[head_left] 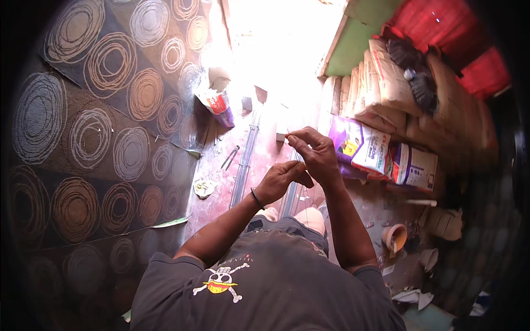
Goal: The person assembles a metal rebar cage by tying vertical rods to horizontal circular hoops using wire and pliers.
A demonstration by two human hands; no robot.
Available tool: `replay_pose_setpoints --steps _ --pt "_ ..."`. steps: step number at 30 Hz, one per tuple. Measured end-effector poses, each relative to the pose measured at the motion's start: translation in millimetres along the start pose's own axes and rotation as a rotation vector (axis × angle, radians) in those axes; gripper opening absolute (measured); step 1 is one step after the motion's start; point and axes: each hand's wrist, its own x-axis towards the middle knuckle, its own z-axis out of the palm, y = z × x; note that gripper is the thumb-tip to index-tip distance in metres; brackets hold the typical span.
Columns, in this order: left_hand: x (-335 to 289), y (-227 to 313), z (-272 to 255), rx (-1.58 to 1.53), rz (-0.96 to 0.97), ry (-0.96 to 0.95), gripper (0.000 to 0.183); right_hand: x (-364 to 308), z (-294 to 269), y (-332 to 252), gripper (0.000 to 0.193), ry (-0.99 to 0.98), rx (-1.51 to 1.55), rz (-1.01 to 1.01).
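A thin wire (306,207) is held between both hands, and its lower length is seen hanging below them in front of the person's legs. By the right hand (314,157) it is pinched between thumb and fingers at the top of the grip. Lower and to the left, the thumb and fingers of the left hand (282,179) are drawn together on it; how firmly it is gripped cannot be told. To the left of the grip, a bundle of long rods (243,163) is laid on the floor, with pliers (230,157) just beyond. To the right, purple-and-white bags (371,146) are set near stacked brown sacks (381,83); below them, an orange pot (394,238) is seen.
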Motion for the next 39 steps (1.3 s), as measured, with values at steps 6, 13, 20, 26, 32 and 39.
replay_pose_setpoints --steps 6,13,20,26,32,39 --pt "70 59 -88 -0.456 0.461 0.919 0.035 66 -39 41 0.048 -0.042 0.028 0.245" --pt "99 112 -194 -0.457 0.849 1.018 0.037 127 -37 84 0.038 -0.511 0.401 0.522" --pt "142 118 -237 -0.557 0.978 1.398 0.035 218 -73 127 0.019 -0.888 0.29 0.305" --pt "170 130 -239 -0.46 1.07 1.529 0.037 277 -99 137 0.018 -0.954 0.327 0.159" --pt "172 112 -236 -0.413 1.101 1.636 0.038 322 -92 135 0.013 -0.804 0.365 0.674" --pt "149 87 -262 -0.399 1.103 1.662 0.039 347 -35 136 0.035 -1.018 0.079 0.501"
